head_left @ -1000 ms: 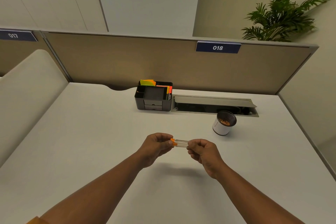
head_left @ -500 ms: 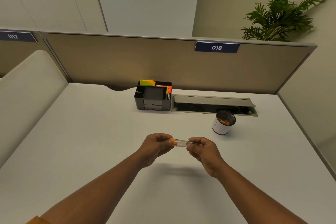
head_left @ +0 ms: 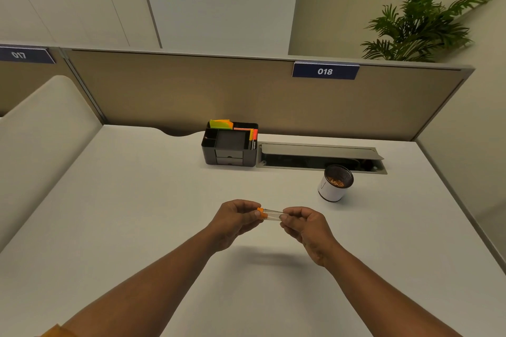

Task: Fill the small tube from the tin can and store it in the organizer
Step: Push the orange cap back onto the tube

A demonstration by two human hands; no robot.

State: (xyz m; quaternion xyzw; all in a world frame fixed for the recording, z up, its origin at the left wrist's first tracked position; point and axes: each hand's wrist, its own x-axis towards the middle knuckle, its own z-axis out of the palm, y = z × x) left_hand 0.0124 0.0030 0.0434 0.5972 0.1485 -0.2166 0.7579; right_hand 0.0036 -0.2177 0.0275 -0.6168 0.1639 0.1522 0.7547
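Observation:
A small clear tube (head_left: pixel 272 214) with an orange cap (head_left: pixel 262 212) is held level above the white desk, between both hands. My left hand (head_left: pixel 235 220) pinches the capped end; my right hand (head_left: pixel 306 224) pinches the other end. The tube looks empty. The tin can (head_left: pixel 334 183), white-sided and open-topped with small brownish pieces inside, stands to the right and farther back. The black organizer (head_left: pixel 230 146) sits at the back centre against the partition, holding coloured sticky notes and markers.
A grey cable-tray flap (head_left: pixel 320 149) stands raised in the desk right of the organizer, just behind the can. A beige partition (head_left: pixel 191 96) closes the back; a curved white divider (head_left: pixel 41 145) bounds the left. A plant (head_left: pixel 421 22) rises behind the partition.
Both hands hold the tube in almost the same spot; the fingers have shifted only slightly on it.

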